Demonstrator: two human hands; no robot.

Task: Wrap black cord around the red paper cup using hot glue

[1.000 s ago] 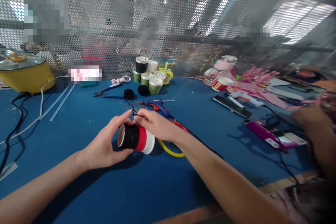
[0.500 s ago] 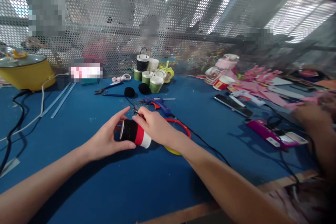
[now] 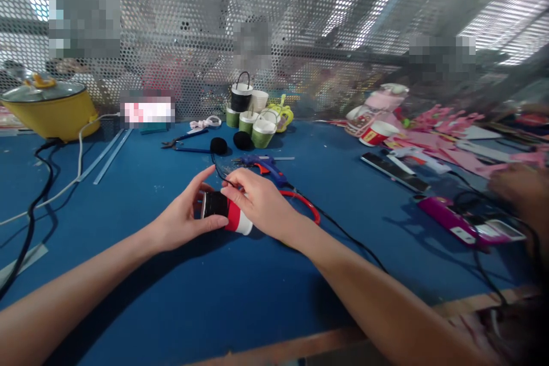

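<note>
A small paper cup (image 3: 235, 218) with black, red and white bands lies tilted on its side between my hands, just above the blue table. My left hand (image 3: 189, 211) is wrapped around its black end, thumb along the near side and index finger raised. The fingertips of my right hand (image 3: 257, 194) pinch a thin black cord (image 3: 218, 170) at the cup's upper side. That cord runs up toward a black ball (image 3: 218, 146). What lies under my right fingers is partly hidden. A blue glue gun (image 3: 268, 168) rests just beyond my right hand.
Small green and black cups (image 3: 262, 132) stand at the back beside another black ball (image 3: 243, 140). Pliers (image 3: 171, 143) lie left of them. A yellow electric pot (image 3: 54, 111) stands far left. Right are a phone (image 3: 394, 171), a purple box (image 3: 446, 217) and another person's hand (image 3: 518, 183).
My left thumb has come up from the cup's lower edge onto its side. My right hand stays at the cord. The whole view has shifted slightly.
</note>
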